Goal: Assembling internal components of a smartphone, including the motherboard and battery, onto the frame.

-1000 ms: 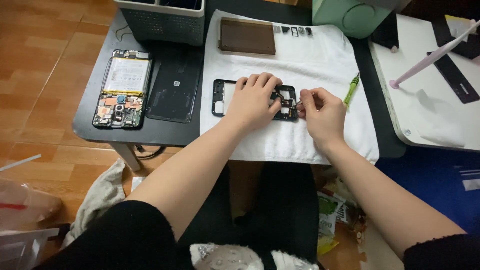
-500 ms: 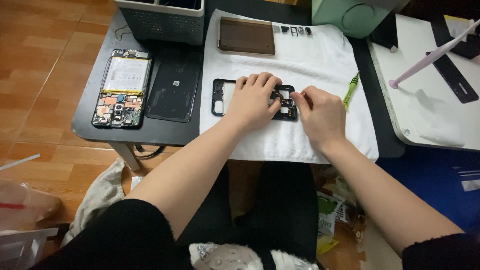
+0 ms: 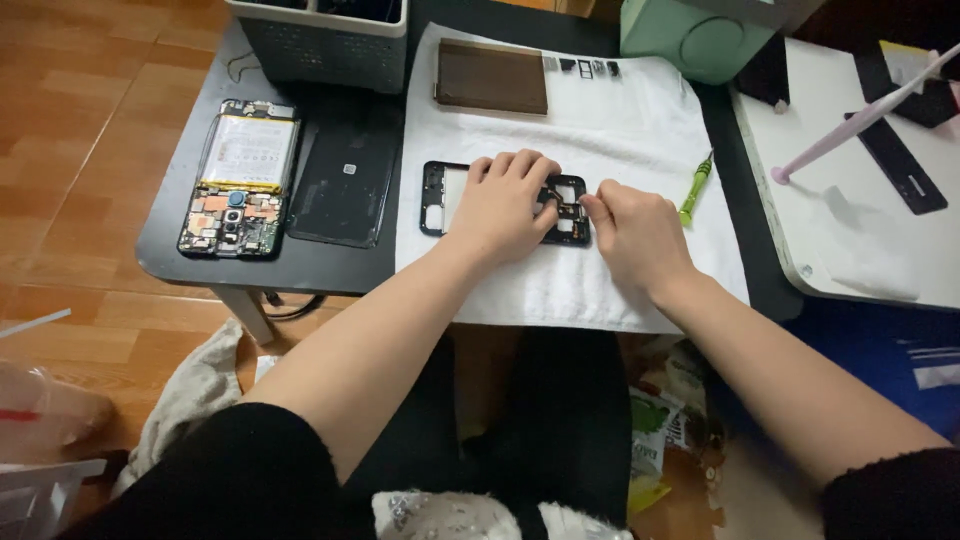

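- The scene is evenly and softly lit, without harsh highlights.
- The white cloth and the white table are rendered very bright, close to washed out.
- Only short, faint shadows are cast beneath the left hand and the right hand.
- A dull sheen is seen on the black back cover.
- The space under the dark table is left dim.
- Mild wide-angle bending is noticed at the edges.
- The near sleeves at the bottom are rendered soft, and small parts are not resolved.
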